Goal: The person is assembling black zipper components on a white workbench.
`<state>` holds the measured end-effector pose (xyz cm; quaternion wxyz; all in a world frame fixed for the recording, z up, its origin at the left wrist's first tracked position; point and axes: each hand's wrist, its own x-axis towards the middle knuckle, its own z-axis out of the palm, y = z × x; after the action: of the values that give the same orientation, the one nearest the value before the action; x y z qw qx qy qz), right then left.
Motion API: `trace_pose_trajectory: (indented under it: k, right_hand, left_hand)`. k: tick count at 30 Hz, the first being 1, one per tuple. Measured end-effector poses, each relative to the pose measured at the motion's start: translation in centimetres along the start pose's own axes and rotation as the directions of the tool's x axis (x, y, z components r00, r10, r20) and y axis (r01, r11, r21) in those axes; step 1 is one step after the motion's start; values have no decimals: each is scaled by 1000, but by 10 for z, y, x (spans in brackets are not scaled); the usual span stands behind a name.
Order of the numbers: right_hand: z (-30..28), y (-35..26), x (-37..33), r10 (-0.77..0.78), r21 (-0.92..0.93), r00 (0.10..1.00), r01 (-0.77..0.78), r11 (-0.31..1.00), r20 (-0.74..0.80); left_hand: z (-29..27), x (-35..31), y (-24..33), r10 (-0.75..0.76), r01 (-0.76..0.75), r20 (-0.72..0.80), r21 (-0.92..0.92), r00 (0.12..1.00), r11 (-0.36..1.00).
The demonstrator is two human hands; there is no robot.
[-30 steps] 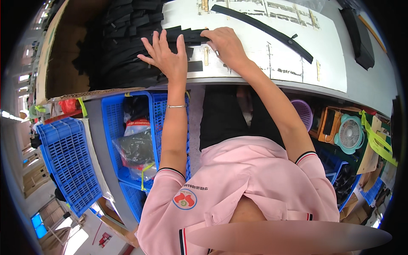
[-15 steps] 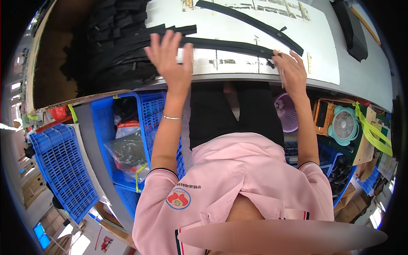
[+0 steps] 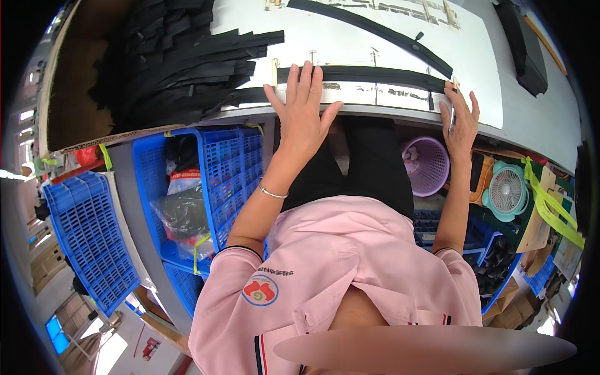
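Note:
A black zipper [image 3: 369, 75] lies nearly straight across the white marked board [image 3: 481, 75]. My left hand [image 3: 302, 115] rests with spread fingers over its left end, fingertips on the tape. At the zipper's right end is my right hand [image 3: 461, 122], its fingertips touching the tape. A slim silvery pen [image 3: 451, 120] is tucked in that hand, pointing down towards the palm. The zipper's small pull hangs just left of the right hand. Farther back, a second black zipper [image 3: 375, 31] lies slantwise. Many black zippers [image 3: 187, 69] are heaped at the left.
A cardboard box wall [image 3: 59, 81] borders the heap. Blue crates [image 3: 231, 169] stand below the table at the left, one holding plastic bags. A purple basket [image 3: 431, 165], a teal fan [image 3: 505, 192] and a yellow-green strap [image 3: 550, 203] are at the right. A long black object [image 3: 525, 50] lies far right.
The zipper has slid right, off the heap, along with my right hand. My left hand has moved right and come down onto its left end. The slanting zipper has barely shifted.

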<state>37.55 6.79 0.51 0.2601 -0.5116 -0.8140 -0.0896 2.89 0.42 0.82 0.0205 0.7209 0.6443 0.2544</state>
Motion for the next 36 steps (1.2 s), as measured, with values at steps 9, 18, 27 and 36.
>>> trace_pose_trajectory:
  k: [9, 18, 27, 36]
  right_hand:
    - [1, -2, 0, 55, 39, 998, -54, 998, -27]
    - [8, -125, 66, 353, 788, 900, -407, 463, 257]
    - [82, -185, 102, 196, 839, 923, -383, 386, 331]
    - [81, -192, 105, 174, 788, 941, -337, 515, 289]
  left_hand:
    - [-2, -5, -14, -26, 26, 36, -15, 999, 1000]
    - [4, -9, -14, -58, 58, -16, -43, 998, 997]
    - [4, -6, -10, -81, 81, 2, -64, 997, 995]
    - [4, -8, -14, -109, 101, -40, -165, 993, 981]
